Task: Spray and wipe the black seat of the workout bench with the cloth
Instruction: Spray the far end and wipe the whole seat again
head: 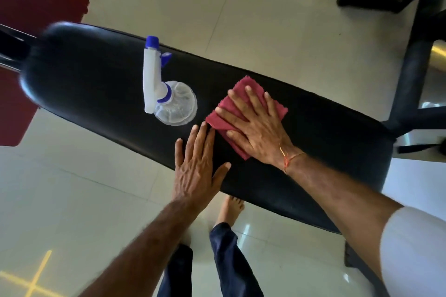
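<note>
The long black bench seat runs from upper left to lower right. A folded red cloth lies on its middle, and my right hand presses flat on top of it with fingers spread. Just left of the cloth, my left hand rests flat on the seat's near edge, fingers together, holding nothing. A clear spray bottle with a white and blue trigger head stands upright on the seat to the left of the cloth, apart from both hands.
Pale glossy floor tiles surround the bench. A dark red mat lies at the upper left. Black frame bars of the bench or other equipment rise at the right. My bare foot stands below the seat's near edge.
</note>
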The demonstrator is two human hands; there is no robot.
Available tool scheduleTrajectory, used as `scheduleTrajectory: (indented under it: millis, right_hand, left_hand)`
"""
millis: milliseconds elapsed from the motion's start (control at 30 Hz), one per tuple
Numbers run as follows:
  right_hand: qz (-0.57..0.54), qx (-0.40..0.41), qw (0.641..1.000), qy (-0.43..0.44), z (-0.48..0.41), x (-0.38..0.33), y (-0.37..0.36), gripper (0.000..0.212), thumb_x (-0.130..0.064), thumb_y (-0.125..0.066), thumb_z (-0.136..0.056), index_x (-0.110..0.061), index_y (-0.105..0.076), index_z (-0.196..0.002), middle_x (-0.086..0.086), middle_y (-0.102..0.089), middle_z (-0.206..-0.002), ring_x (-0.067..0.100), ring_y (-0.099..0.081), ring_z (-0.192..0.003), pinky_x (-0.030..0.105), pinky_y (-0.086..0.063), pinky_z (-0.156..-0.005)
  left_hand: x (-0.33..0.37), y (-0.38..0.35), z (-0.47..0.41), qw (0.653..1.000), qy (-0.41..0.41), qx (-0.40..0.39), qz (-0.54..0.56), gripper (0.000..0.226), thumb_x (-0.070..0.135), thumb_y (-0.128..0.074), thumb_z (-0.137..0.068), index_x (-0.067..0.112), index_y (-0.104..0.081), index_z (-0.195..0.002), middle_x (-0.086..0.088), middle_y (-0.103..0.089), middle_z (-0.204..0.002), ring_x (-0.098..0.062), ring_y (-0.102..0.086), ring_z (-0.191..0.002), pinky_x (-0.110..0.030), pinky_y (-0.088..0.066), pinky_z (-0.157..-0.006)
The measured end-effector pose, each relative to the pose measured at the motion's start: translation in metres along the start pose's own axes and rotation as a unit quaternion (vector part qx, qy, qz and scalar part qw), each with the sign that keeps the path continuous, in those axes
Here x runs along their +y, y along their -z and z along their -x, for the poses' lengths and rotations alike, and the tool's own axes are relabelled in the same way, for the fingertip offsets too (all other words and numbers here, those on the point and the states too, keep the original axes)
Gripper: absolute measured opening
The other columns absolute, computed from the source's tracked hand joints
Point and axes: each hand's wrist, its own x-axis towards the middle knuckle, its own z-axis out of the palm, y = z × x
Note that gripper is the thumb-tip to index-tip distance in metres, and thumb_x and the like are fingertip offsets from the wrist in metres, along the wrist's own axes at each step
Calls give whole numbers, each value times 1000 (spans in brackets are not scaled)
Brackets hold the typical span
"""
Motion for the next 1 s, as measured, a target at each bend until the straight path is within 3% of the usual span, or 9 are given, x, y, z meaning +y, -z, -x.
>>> scheduleTrajectory:
  millis: [167, 367, 500, 533, 667, 800, 867, 933, 1000]
  right_hand:
    - [-24, 23, 990, -139, -39, -26, 4, 61, -58, -19, -110, -40, -11, -167, 7, -5, -177, 44, -1, -161, 72, -8, -123]
    - [2, -8, 1000, -2, 47, -26, -6, 61, -57, -25, -111, -40, -8, -167, 1, 0, -177, 35, 2, -163, 63, -7, -128]
    - [-41, 37, 976, -211, 29, -53, -10, 60, -54, -21, -112, -36, -10, -168, 3, 0, -177, 39, 1, -162, 66, -9, -127]
    - [-37, 40, 974, -220, 31, -76, -14, 61, -55, -19, -112, -35, -7, -168, 5, 2, -177, 40, 2, -162, 66, -7, -127]
    - [-24, 31, 995, -95, 58, -82, -20, 60, -56, -18, -112, -36, -9, -168, 2, -3, -177, 35, 0, -163, 63, -9, -128]
    - [-57, 77, 942, -322, 49, -116, -24, 60, -53, -19, -112, -32, -12, -168, 6, -5, -177, 39, -3, -162, 67, -9, -127]
    - [-52, 72, 962, -258, 48, -149, -28, 61, -54, -18, -111, -33, -11, -168, 5, -4, -177, 40, -2, -162, 68, -9, -126]
    - [-50, 64, 981, -175, 55, -138, -31, 60, -54, -20, -111, -35, -13, -168, 2, -7, -177, 37, -3, -163, 67, -13, -125]
    - [-53, 82, 958, -270, 53, -127, -31, 59, -53, -21, -112, -33, -15, -168, 2, -9, -177, 35, -4, -163, 65, -13, -126]
  left_hand:
    - [-12, -1, 7, 1000, -5, -6, -18, 85, 68, -35, -99, 19, -13, -165, -5, -4, -173, -21, 5, -160, -48, 9, -127]
    - [-19, 4, 16, 1000, -19, -5, -11, 84, 67, -36, -98, 19, -17, -164, -6, -9, -173, -24, 0, -160, -53, 0, -128]
    - [-29, 5, 14, 999, -38, 6, -25, 81, 64, -40, -99, 18, -22, -163, -8, -14, -172, -28, -7, -159, -57, -9, -128]
    - [-32, 6, 14, 999, -40, 11, -24, 80, 65, -40, -99, 18, -23, -163, -9, -15, -171, -29, -9, -159, -57, -9, -128]
    - [-45, 9, 18, 998, -62, 14, -27, 78, 65, -41, -99, 20, -26, -162, -10, -18, -170, -31, -12, -158, -58, -8, -127]
    - [-63, 18, 18, 997, -63, 18, -42, 76, 62, -41, -100, 20, -27, -161, -10, -19, -170, -31, -12, -158, -58, -11, -127]
    - [-72, 22, 18, 995, -77, 24, -49, 75, 61, -42, -100, 20, -29, -161, -12, -21, -169, -32, -15, -158, -60, -16, -125]
    - [-79, 24, 17, 994, -97, 23, -53, 73, 60, -43, -100, 21, -30, -160, -11, -22, -169, -33, -16, -157, -61, -18, -124]
    - [-85, 26, 15, 992, -107, 24, -60, 72, 59, -42, -99, 22, -32, -160, -11, -24, -168, -33, -18, -157, -61, -20, -123]
